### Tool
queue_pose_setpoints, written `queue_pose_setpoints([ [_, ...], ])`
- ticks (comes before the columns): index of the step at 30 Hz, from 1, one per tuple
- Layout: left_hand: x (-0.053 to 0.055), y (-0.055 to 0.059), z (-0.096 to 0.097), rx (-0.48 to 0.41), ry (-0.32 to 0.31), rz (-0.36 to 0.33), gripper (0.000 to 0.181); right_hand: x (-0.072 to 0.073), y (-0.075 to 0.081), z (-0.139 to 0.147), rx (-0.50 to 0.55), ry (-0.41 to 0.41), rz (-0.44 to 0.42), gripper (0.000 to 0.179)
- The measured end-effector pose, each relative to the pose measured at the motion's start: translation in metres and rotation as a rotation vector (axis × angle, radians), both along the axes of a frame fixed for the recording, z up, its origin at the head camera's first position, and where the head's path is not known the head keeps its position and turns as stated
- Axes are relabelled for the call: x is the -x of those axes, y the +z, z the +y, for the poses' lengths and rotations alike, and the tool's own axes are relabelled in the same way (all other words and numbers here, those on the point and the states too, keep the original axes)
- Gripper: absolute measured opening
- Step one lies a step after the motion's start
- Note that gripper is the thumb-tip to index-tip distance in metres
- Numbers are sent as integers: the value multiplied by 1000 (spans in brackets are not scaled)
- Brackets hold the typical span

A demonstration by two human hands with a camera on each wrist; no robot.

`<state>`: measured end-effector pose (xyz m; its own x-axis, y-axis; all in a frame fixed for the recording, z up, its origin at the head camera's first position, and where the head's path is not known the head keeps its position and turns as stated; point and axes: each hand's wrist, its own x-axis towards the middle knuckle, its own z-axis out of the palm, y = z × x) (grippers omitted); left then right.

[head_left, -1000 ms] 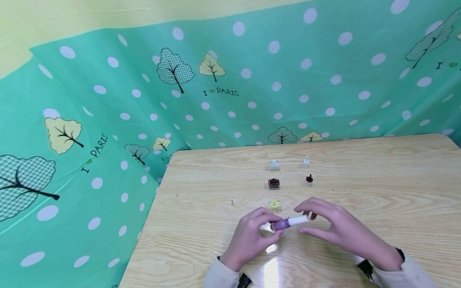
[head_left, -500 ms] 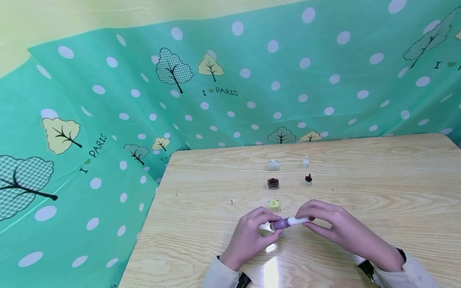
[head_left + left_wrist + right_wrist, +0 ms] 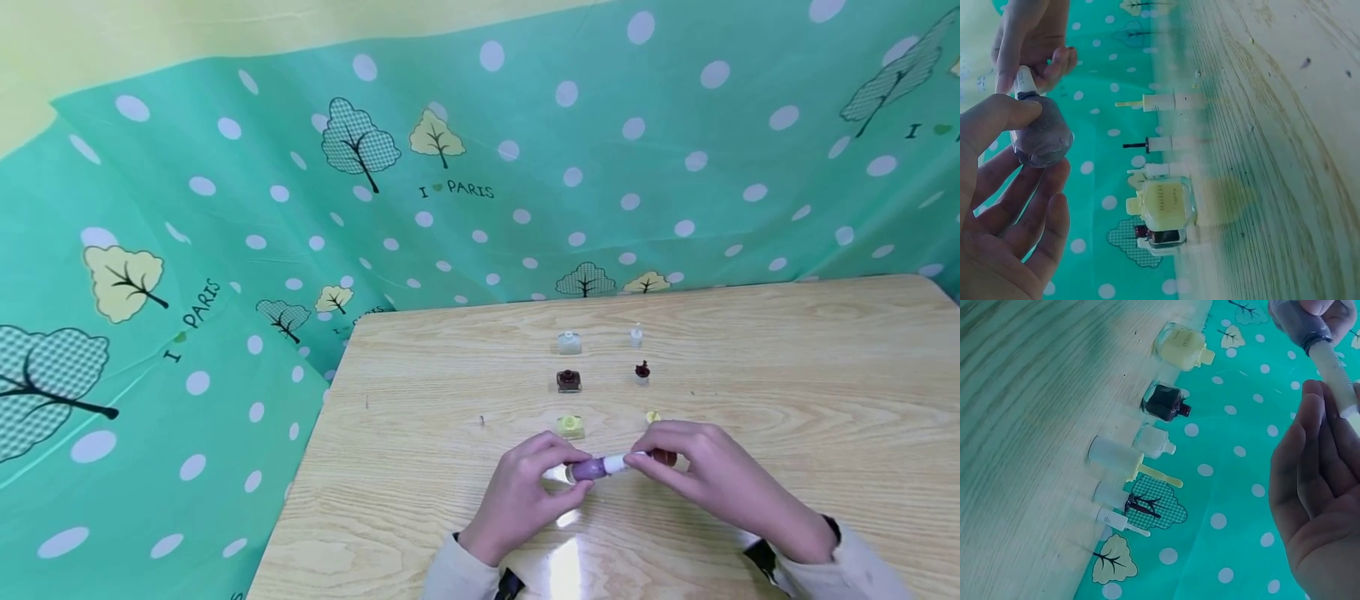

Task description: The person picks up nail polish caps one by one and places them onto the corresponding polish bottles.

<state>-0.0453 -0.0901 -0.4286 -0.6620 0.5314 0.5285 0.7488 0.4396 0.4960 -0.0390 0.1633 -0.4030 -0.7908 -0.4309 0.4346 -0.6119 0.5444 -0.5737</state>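
A purple nail polish bottle (image 3: 587, 470) lies tilted nearly sideways above the table, its white cap (image 3: 615, 463) pointing right. My left hand (image 3: 528, 492) pinches the bottle between thumb and fingers. My right hand (image 3: 708, 479) grips the far end of the cap. In the right wrist view the purple bottle (image 3: 1300, 325) and the long white cap (image 3: 1334, 372) look joined, with my right fingertips around the cap. Beyond the hands stand a yellow bottle (image 3: 570, 427), a dark red bottle (image 3: 568, 382) and a whitish bottle (image 3: 569, 342), all uncapped.
Right of the bottles stand their caps, brush up: a yellow-brushed cap (image 3: 652, 416), a dark-brushed cap (image 3: 642, 373) and a white-brushed cap (image 3: 636, 337). Small dark specks mark the wooden table (image 3: 420, 358). A green dotted cloth (image 3: 480, 167) hangs behind.
My right hand has come from beside the cap with fingers apart to close on it. The left hand keeps its grip on the bottle; the standing bottles have not moved.
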Motion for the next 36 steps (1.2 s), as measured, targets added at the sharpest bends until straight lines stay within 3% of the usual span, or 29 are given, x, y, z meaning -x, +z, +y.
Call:
queue_pose_setpoints([
  [5,-1,0,1,5,2,13,24,1,-1,0,-27,-33,-26,22],
  [9,-1,0,2,15,13,-15,24,-1,0,0,-33,-34,-70,10],
  [11,-1,0,2,20,21,-40,23,-2,0,1,-24,-10,-76,18],
  [15,-2,1,1,22,35,-79,23,-1,0,3,-7,76,-6,43],
  [21,-1,0,0,16,39,-68,24,1,-2,4,5,156,76,50],
  [36,-1,-3,-3,11,40,-75,22,3,-4,-2,11,126,99,33],
])
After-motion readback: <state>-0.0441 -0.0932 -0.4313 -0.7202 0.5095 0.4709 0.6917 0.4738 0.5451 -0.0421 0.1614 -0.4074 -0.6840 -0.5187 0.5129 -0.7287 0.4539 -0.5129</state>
